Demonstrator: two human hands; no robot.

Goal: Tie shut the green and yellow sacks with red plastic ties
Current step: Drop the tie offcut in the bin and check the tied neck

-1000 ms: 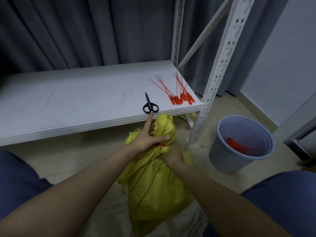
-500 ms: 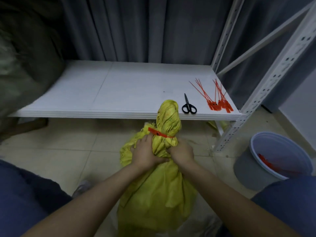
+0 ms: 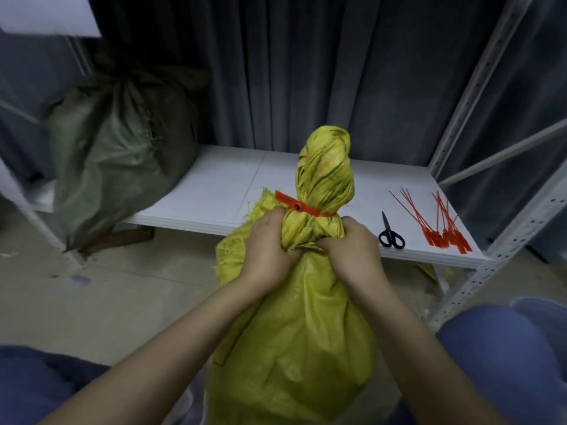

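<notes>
A yellow sack (image 3: 294, 332) stands upright in front of me, its neck gathered and twisted. A red plastic tie (image 3: 299, 207) circles the neck, its tab sticking out to the left. My left hand (image 3: 267, 246) grips the neck just below the tie from the left. From the right, my right hand (image 3: 349, 250) grips the same spot. A green sack (image 3: 119, 148) with a bunched top leans on the left end of the white shelf (image 3: 221, 197). Several loose red ties (image 3: 438, 222) lie at the shelf's right end.
Black scissors (image 3: 390, 233) lie on the shelf next to the loose ties. A white perforated rack post (image 3: 503, 256) rises at the right. Grey curtains hang behind the shelf. My blue-clad knees fill the lower corners.
The yellow sack has come up higher, its twisted top now above the shelf. Both hands moved from the tie to the neck below it. The view swung left, showing the green sack.
</notes>
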